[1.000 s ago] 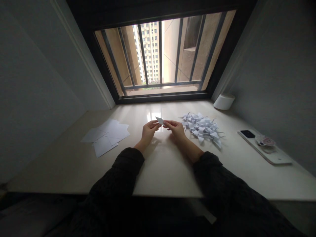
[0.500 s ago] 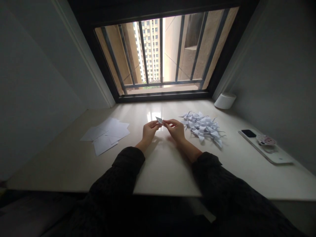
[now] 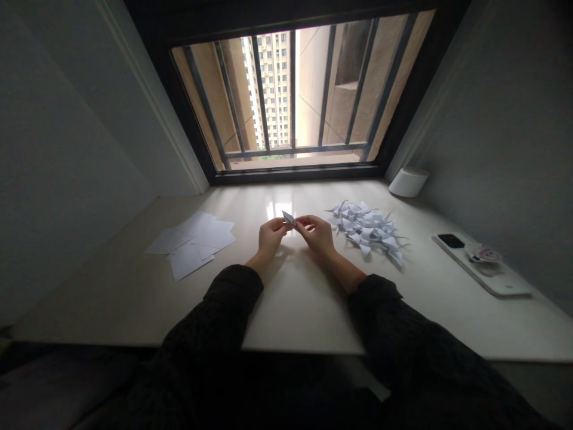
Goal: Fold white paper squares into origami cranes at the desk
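A small folded piece of white paper (image 3: 287,217) is pinched between my two hands just above the pale table (image 3: 290,298). My left hand (image 3: 270,235) grips its left side with thumb and fingers closed. My right hand (image 3: 319,232) pinches its right side. Both wrists rest near the tabletop, in dark sleeves. A heap of folded white paper figures (image 3: 367,229) lies just right of my right hand. Several flat white sheets (image 3: 192,242) lie to the left of my left hand.
A white phone (image 3: 481,263) with a round sticker grip lies at the right. At the back right corner stands a white round object (image 3: 407,181). A barred window (image 3: 295,95) runs along the table's far edge, with grey walls on both sides.
The folded paper looks narrower between my fingers than a second ago. My hands have stayed in the same place, drawn slightly closer together.
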`<state>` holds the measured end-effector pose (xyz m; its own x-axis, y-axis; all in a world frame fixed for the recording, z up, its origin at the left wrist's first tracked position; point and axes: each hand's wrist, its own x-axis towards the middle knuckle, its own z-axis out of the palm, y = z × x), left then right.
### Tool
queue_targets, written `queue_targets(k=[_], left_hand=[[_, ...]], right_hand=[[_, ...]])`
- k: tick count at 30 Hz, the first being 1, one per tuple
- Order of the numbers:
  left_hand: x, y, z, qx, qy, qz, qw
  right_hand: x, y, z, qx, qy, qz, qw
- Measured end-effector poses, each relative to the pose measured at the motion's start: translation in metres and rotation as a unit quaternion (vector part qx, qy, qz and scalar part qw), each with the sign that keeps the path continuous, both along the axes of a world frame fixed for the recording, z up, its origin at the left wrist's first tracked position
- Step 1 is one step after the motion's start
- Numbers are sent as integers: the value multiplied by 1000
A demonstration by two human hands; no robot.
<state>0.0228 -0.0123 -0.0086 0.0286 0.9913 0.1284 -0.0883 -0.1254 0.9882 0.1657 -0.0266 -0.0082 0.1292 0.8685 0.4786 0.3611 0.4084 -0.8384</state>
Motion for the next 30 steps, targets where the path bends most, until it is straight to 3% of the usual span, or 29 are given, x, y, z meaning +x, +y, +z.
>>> queue_targets(k=[9, 18, 25, 30], left_hand=[[-5, 5, 0, 6, 5, 25, 1000], [-4, 1, 3, 43, 41, 27, 998], [0, -3, 2, 95, 28, 8, 995], [3, -9, 7, 107, 42, 57, 992]], right_hand=[[3, 5, -2, -12, 36, 101, 994], [4, 9, -6, -77, 116, 57, 989], [0, 15, -15, -114, 230, 91, 962], [-6, 14, -12, -112, 274, 116, 948]])
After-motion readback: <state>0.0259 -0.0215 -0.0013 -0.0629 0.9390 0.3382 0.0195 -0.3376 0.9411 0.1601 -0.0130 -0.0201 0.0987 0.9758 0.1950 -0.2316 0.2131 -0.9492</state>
